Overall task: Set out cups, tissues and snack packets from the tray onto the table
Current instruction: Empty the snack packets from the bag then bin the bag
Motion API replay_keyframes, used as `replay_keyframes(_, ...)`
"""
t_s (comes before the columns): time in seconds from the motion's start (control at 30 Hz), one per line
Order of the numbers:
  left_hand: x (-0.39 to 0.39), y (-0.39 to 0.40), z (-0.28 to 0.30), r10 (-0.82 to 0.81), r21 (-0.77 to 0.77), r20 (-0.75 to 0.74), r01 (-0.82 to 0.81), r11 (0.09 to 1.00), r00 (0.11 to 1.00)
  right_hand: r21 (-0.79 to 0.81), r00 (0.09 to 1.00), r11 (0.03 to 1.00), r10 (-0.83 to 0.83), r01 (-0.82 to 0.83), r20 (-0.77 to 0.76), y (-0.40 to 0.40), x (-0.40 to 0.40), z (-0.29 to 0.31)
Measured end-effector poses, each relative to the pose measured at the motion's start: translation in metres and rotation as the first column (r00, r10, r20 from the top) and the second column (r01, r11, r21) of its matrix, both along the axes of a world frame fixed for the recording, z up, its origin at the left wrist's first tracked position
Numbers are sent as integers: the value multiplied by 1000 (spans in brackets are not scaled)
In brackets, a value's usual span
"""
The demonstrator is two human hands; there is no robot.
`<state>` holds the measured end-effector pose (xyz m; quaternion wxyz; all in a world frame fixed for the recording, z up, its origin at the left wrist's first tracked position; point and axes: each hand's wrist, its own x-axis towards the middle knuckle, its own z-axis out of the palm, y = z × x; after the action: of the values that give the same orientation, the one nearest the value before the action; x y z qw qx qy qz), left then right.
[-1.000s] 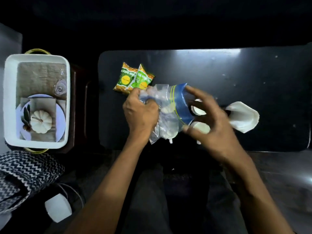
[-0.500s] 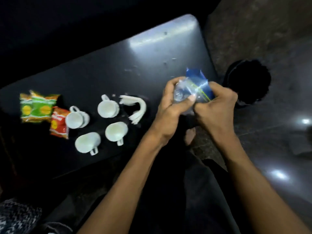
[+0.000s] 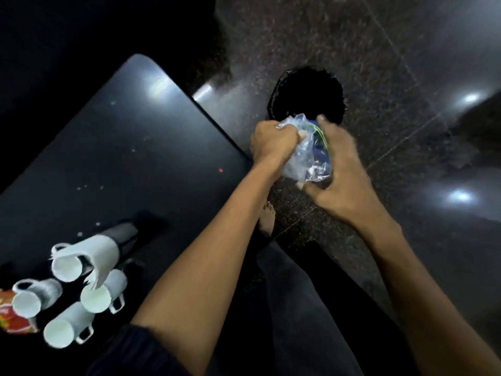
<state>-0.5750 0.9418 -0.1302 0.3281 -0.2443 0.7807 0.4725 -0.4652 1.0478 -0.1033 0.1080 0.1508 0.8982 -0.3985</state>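
A crumpled clear and blue plastic bag is squeezed between my left hand and my right hand, over the floor to the right of the black table. Several white cups stand at the table's near left corner. A curled stack of white tissues rests on top of them. A red snack packet shows at the left edge, partly cut off. The tray is out of view.
A round black bin with a dark liner stands on the speckled stone floor just beyond my hands. My bare foot and dark trouser legs are below my arms. Bright light reflections lie on the floor at right.
My view has swung right, away from the tray and table. Both hands carried the plastic bag off the table's right edge toward the bin and crumpled it tighter.
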Motion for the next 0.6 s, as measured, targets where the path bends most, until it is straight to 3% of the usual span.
replay_keyframes(0.03,-3,12,-2,-13,35,25,12,999,1000,-79,998,997,24,-20,50,5,-3,-7)
replay_keyframes(0.1,-5,30,-6,-48,239,124,17,971,991,-54,998,997,-46,48,42,12,-12,-25)
replay_keyframes(0.2,-7,42,-5,-24,559,269,-136,818,963,-22,962,966,-257,256,-96,35,-32,-55)
replay_keyframes(0.27,-6,38,-9,-72,581,232,-79,810,970,-8,947,953,-303,304,-105,51,-48,-78)
replay_keyframes(0.37,-7,29,-25,-159,473,174,59,879,972,120,952,944,-304,307,-46,67,-78,-114)
replay_keyframes(0.47,-8,16,-43,-119,351,238,29,936,964,233,949,920,-311,315,-58,79,-108,-153)
replay_keyframes(0.5,-8,12,-50,-87,314,247,6,949,965,233,953,927,-303,294,4,83,-117,-168)
replay_keyframes(0.53,-8,7,-55,-54,284,253,-21,959,966,206,952,954,-255,219,168,85,-126,-183)
replay_keyframes(0.57,-8,2,-59,-22,265,260,-50,963,965,163,899,980,-170,112,405,86,-133,-195)
replay_keyframes(0.6,-7,-3,-62,8,255,269,-79,964,963,120,781,993,-87,16,618,88,-137,-206)
